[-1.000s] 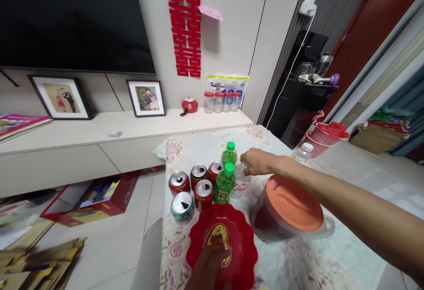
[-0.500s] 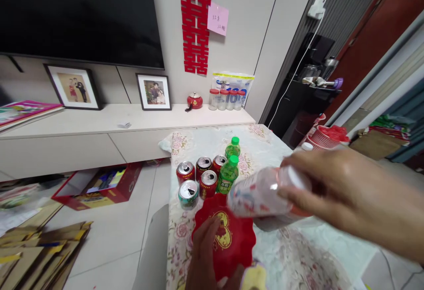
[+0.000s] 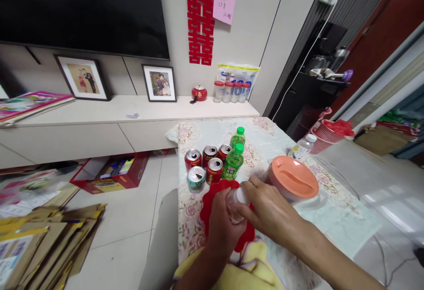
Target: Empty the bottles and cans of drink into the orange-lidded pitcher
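Observation:
Both hands meet over a red scalloped plate [image 3: 209, 195] near the table's front edge. My left hand [image 3: 222, 224] is wrapped round the body of a small clear plastic bottle [image 3: 233, 198]. My right hand [image 3: 269, 210] is closed on its white cap end. Just beyond the plate stand several opened red cans [image 3: 210, 154], one teal can [image 3: 196, 178] and two green bottles [image 3: 233, 162] with green caps.
A pot with an orange lid [image 3: 293, 177] sits to the right on the floral tablecloth [image 3: 331, 219]. Another clear bottle [image 3: 306, 143] stands at the table's right edge. A low cabinet [image 3: 99, 122] carries framed photos and jars. Flattened cardboard [image 3: 49, 246] lies on the floor at left.
My right hand lifted the clear bottle from beside the green bottles and brought it toward me. My left hand left the red plate and took hold of the bottle's body.

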`<state>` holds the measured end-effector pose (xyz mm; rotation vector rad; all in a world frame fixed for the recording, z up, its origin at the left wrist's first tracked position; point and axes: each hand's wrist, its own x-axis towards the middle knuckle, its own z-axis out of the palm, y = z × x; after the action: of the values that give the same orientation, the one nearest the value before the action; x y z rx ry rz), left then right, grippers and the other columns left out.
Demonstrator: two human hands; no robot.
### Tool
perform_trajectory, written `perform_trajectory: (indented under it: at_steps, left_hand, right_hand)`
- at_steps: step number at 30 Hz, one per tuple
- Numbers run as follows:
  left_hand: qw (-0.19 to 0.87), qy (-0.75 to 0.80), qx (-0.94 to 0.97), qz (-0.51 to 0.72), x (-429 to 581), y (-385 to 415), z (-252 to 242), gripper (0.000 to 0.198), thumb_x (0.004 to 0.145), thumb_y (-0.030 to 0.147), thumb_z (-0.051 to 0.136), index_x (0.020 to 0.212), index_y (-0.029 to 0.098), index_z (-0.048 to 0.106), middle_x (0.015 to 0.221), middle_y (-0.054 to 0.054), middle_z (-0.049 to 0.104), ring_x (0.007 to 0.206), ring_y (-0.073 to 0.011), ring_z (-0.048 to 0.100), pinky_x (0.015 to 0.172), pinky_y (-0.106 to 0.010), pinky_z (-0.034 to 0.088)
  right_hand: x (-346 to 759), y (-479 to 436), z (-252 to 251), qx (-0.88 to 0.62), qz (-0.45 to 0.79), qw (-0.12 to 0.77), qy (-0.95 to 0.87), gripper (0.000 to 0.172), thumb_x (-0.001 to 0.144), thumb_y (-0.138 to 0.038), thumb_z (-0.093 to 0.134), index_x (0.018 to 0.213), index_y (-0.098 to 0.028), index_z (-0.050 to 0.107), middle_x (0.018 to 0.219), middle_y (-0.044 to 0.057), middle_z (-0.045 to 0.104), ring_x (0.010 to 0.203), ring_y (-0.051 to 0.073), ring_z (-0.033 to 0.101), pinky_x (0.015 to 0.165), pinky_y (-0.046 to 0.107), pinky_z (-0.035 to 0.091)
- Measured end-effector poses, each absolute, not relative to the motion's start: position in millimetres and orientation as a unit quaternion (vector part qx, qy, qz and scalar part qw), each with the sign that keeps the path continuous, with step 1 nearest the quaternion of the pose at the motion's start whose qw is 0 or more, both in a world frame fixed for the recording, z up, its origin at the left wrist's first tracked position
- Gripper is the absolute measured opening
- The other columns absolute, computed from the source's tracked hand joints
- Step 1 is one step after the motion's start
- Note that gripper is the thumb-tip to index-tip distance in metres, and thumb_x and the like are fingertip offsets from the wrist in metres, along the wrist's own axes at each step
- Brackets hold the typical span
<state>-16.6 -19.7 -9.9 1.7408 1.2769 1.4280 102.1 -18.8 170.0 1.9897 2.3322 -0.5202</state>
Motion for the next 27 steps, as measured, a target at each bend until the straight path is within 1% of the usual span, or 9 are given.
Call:
perform_trajectory:
  at_steps: [4, 8, 10, 13, 15, 17, 21, 24, 27]
  left_hand:
    - [0.307, 0.44, 0.667, 0.518, -19.1, -14.8, -15.0, 0.066, 0.073, 0.014, 0.08, 0.134, 0.018, 0.057, 0.119, -0.014, 0.078, 0.11, -0.0328, 0.08, 0.092, -0.047, 0.069]
    - [0.321, 0.43, 0.668, 0.515, -22.9, -10.5, -18.5, 0.067, 0.071, 0.015, 0.081, 0.134, 0.019, 0.056, 0.12, -0.014, 0.077, 0.11, -0.0346, 0.08, 0.09, -0.048, 0.069]
    - [0.34, 0.431, 0.664, 0.507, -24.2, -9.8, -19.1, 0.068, 0.071, 0.017, 0.081, 0.134, 0.019, 0.056, 0.123, -0.016, 0.076, 0.112, -0.036, 0.079, 0.092, -0.049, 0.068]
    - [0.374, 0.429, 0.658, 0.493, -25.6, -10.4, -20.0, 0.067, 0.073, 0.021, 0.082, 0.134, 0.018, 0.056, 0.124, -0.017, 0.076, 0.112, -0.0355, 0.079, 0.092, -0.049, 0.068]
    - [0.393, 0.428, 0.656, 0.481, -26.2, -10.5, -21.2, 0.067, 0.073, 0.023, 0.081, 0.135, 0.019, 0.057, 0.125, -0.015, 0.076, 0.111, -0.0347, 0.079, 0.09, -0.048, 0.068]
    - [0.396, 0.436, 0.649, 0.481, -26.9, -9.4, -22.8, 0.069, 0.072, 0.024, 0.08, 0.136, 0.02, 0.056, 0.126, -0.015, 0.076, 0.111, -0.0351, 0.079, 0.09, -0.049, 0.068]
    - [0.412, 0.429, 0.65, 0.473, -29.4, -5.3, -24.1, 0.067, 0.069, 0.026, 0.081, 0.131, 0.02, 0.057, 0.121, -0.013, 0.076, 0.11, -0.0355, 0.079, 0.091, -0.05, 0.067]
    - [0.41, 0.445, 0.647, 0.464, -29.8, -3.5, -24.1, 0.056, 0.069, 0.028, 0.08, 0.121, 0.02, 0.06, 0.11, -0.01, 0.076, 0.103, -0.0351, 0.08, 0.089, -0.051, 0.068]
    - [0.422, 0.46, 0.632, 0.46, -26.8, -2.4, -25.0, 0.064, 0.066, 0.03, 0.08, 0.125, 0.02, 0.06, 0.114, -0.012, 0.077, 0.104, -0.0365, 0.08, 0.09, -0.054, 0.068]
  right_hand:
    - [113.6, -17.1, 163.6, 0.595, -0.191, 0.008, 0.781, 0.009, 0.099, -0.016, 0.061, 0.107, -0.015, 0.066, 0.11, 0.009, 0.063, 0.084, 0.019, 0.058, 0.073, 0.035, 0.035]
    - [127.9, -18.9, 163.3, 0.525, -0.209, -0.006, 0.825, 0.054, 0.087, 0.009, 0.048, 0.126, -0.023, 0.068, 0.114, 0.005, 0.062, 0.095, 0.018, 0.06, 0.076, 0.032, 0.038]
    - [131.4, -21.8, 162.4, 0.499, -0.205, -0.028, 0.842, 0.067, 0.079, 0.015, 0.042, 0.126, -0.025, 0.069, 0.115, 0.004, 0.064, 0.101, 0.018, 0.061, 0.079, 0.032, 0.04]
    - [126.7, -26.7, 160.0, 0.509, -0.179, -0.038, 0.841, 0.05, 0.089, 0.006, 0.052, 0.124, -0.026, 0.068, 0.115, 0.003, 0.065, 0.102, 0.019, 0.064, 0.078, 0.031, 0.042]
    - [117.8, -28.7, 157.8, 0.55, -0.136, -0.014, 0.824, 0.028, 0.098, -0.012, 0.064, 0.123, -0.024, 0.067, 0.113, 0.005, 0.066, 0.091, 0.02, 0.065, 0.068, 0.032, 0.039]
    - [107.9, -29.0, 154.9, 0.584, -0.094, 0.009, 0.806, 0.018, 0.1, -0.017, 0.066, 0.118, -0.02, 0.067, 0.11, 0.007, 0.067, 0.08, 0.021, 0.065, 0.06, 0.033, 0.032]
    - [96.5, -28.6, 147.0, 0.571, -0.061, 0.01, 0.819, 0.028, 0.096, -0.001, 0.057, 0.113, -0.019, 0.068, 0.107, 0.01, 0.069, 0.09, 0.026, 0.068, 0.067, 0.036, 0.038]
    - [99.0, -29.8, 141.6, 0.556, -0.055, -0.001, 0.829, 0.033, 0.098, 0.0, 0.053, 0.121, -0.021, 0.066, 0.113, 0.009, 0.071, 0.098, 0.028, 0.069, 0.077, 0.04, 0.046]
    - [108.0, -30.2, 141.5, 0.552, -0.07, -0.022, 0.83, 0.041, 0.098, 0.0, 0.054, 0.132, -0.021, 0.062, 0.124, 0.008, 0.071, 0.109, 0.025, 0.069, 0.084, 0.037, 0.051]
